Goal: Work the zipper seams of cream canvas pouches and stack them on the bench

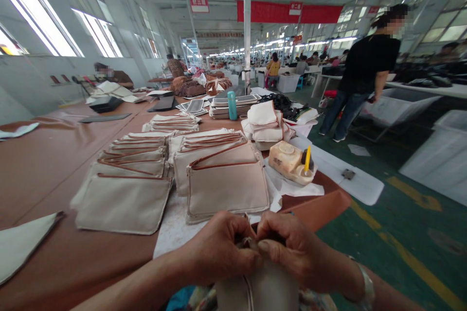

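Note:
Low in the head view, just off the table's near edge, my left hand and my right hand meet over a beige leather-like pouch piece. Both hands pinch its top edge between thumb and bent fingers, close together. A seam runs down the piece below my fingers. Hidden by the hands is most of the gripped edge. Beyond them, beige pouches with brown edging lie overlapped in a row, with another row of pouches to the left.
A glue container with a yellow-handled tool stands right of the pouches. Behind are a teal bottle and stacked beige pieces. Brown sheeting covers the table. A person in black stands in the aisle at right.

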`<state>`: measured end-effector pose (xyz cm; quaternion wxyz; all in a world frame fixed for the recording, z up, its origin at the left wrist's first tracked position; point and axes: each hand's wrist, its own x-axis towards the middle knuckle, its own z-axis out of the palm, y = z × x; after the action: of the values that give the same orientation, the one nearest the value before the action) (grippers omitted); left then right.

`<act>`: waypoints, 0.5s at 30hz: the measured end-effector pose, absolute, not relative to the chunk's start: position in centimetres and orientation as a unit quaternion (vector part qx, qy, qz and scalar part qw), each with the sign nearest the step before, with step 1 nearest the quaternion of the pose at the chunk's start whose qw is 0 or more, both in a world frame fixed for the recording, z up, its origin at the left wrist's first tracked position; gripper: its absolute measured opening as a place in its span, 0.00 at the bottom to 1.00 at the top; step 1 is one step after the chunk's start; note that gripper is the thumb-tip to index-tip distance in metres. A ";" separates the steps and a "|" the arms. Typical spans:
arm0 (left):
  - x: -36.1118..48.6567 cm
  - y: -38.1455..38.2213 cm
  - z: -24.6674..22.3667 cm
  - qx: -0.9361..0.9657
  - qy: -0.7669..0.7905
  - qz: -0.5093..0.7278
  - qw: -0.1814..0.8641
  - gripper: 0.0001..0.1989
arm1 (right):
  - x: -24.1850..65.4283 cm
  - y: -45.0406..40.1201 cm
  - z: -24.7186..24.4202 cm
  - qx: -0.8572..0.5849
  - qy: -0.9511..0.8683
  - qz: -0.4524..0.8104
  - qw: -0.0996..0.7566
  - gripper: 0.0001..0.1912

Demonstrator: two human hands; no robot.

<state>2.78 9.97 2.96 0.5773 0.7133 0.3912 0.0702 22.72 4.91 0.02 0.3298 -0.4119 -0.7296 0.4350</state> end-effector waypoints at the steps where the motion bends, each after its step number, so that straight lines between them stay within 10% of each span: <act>1: 2.8 10.0 2.9 0.718 0.383 0.073 0.577 0.05 | 22.6 4.8 0.0 -0.412 -0.748 0.402 0.331 0.07; 15: 2.2 10.4 2.4 0.668 0.352 0.052 0.654 0.13 | 19.4 4.6 -3.5 -0.352 -0.347 0.727 0.477 0.12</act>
<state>2.17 10.42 2.40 0.6537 0.6682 0.3515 0.0520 19.40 4.55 -3.45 0.4773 -0.3516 -0.3469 0.7268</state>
